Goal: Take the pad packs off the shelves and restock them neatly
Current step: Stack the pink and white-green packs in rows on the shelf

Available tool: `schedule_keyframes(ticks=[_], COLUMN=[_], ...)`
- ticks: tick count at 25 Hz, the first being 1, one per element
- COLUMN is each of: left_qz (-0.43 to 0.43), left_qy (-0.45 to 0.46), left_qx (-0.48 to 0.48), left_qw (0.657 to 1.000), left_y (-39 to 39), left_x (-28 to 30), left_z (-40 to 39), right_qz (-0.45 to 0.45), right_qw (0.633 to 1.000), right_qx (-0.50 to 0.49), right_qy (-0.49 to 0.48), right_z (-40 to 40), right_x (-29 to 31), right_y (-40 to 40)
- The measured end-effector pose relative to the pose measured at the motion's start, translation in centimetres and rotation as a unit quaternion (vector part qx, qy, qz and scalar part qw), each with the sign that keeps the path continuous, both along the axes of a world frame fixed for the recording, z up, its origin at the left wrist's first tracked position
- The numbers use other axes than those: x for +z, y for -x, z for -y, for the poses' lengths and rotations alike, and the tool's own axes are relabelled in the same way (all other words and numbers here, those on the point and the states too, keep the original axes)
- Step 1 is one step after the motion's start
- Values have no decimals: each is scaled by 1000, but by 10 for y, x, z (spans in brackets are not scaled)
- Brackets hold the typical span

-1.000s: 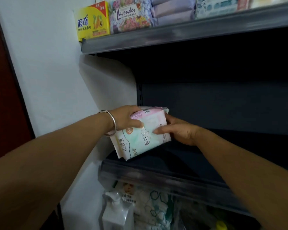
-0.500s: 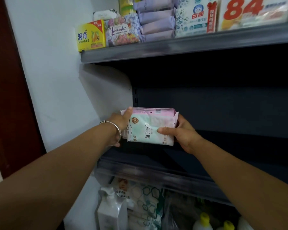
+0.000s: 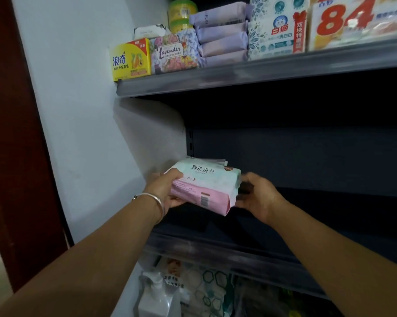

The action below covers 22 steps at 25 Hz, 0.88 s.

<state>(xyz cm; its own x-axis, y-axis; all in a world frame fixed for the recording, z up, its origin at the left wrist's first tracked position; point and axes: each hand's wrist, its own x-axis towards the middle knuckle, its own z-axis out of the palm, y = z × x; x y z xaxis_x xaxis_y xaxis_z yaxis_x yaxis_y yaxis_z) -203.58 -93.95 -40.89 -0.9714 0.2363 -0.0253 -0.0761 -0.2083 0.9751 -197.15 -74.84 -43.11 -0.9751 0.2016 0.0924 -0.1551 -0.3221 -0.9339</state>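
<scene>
We've got our left hand (image 3: 167, 191) curled round the left end of a soft mint-and-pink plastic pad pack (image 3: 206, 186), right hand (image 3: 257, 195) gripping its right end, held flat just above the dark metal middle shelf (image 3: 215, 245). Purple pad packs (image 3: 222, 35) sit stacked on the grey upper shelf (image 3: 261, 74).

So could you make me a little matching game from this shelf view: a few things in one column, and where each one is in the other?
Things:
1. pad pack
2. yellow soap box
3. pump bottle
4. bracelet

Places:
A. far left of the top shelf
B. on the left wrist
C. between both hands, at the middle shelf
D. below the middle shelf

Pairs: 1-C, 2-A, 3-D, 4-B
</scene>
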Motion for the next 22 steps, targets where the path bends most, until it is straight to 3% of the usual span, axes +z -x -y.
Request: schedule_keyframes(ticks=[3,7,10,12,15,19,22], left_qz=[-27,-62,-79,-74,-87,-122,-137], left_qy=[-23,108,242,272,292,314,337], left_qx=[19,71,131,152,157,160,157], left_qw=[999,990,958,947,939,928,918], left_y=[7,23,25,36,64,45,40], left_x=[-7,-17,-26,-37,-61,-55,-56], left_z=[6,14,21,23,23,21,18], right_qz=[56,-15,-42,-53,-76,-7,13], right_qw=[995,991,948,915,905,858,852], right_qx=[48,-51,-115,-141,-174,-198,-203], right_qy=[-67,-126,-294,-375,-380,-474,-483], right_z=[4,16,25,31,39,36,35], right_x=[-6,-10,-15,-19,-24,-35,-39], right_y=[10,26,39,45,52,64,69])
